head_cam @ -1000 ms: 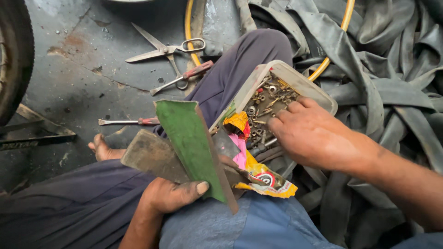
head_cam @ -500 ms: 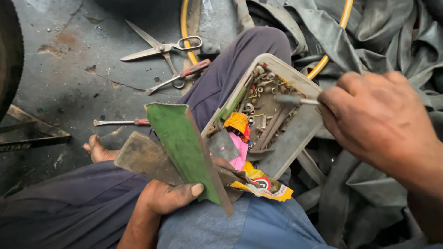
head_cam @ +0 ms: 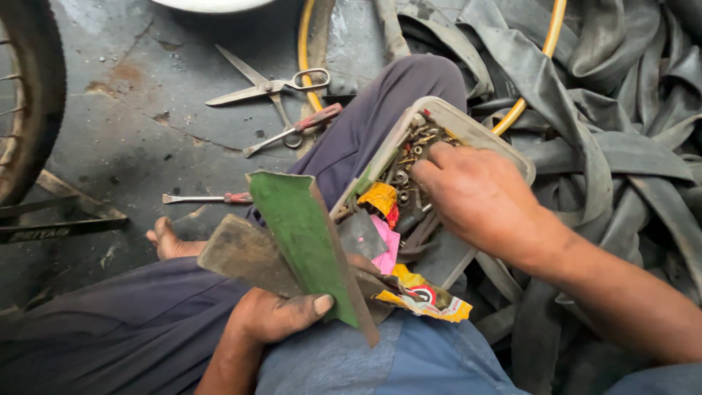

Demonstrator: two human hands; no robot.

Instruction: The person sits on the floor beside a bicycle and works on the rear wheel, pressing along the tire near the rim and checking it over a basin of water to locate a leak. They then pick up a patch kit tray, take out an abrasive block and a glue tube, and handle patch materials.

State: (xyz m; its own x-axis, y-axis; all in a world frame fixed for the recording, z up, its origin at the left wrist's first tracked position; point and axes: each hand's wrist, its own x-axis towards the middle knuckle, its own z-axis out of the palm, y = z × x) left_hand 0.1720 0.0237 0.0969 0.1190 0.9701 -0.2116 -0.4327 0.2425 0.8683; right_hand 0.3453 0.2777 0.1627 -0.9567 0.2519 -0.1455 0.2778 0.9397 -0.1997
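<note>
The right hand (head_cam: pixel 479 197), raised with a metal piece a moment ago, is back inside the plastic tray (head_cam: pixel 504 146) on the lap, fingers curled among screws. Beside the tray, the left hand (head_cam: pixel 274 314) grips a green sheet (head_cam: pixel 303 241).

Right hand (head_cam: pixel 479 197) is down inside the pale rectangular plastic tray (head_cam: pixel 488 136) on the lap, fingers buried among small metal nuts, bolts and screws (head_cam: pixel 409 164). Left hand (head_cam: pixel 274 318) grips a flat green board (head_cam: pixel 307 245) and a grey-brown worn slab (head_cam: pixel 241 252) together, thumb pressed on the green face. Crumpled yellow wrapper (head_cam: pixel 424 300) pokes out beside them. Over on the grey concrete floor (head_cam: pixel 146 132): steel scissors (head_cam: pixel 267 86), red-handled pliers (head_cam: pixel 296 129), a red-handled screwdriver (head_cam: pixel 208 198). Black rubber inner tubes (head_cam: pixel 621 132) heaped at right.
</note>
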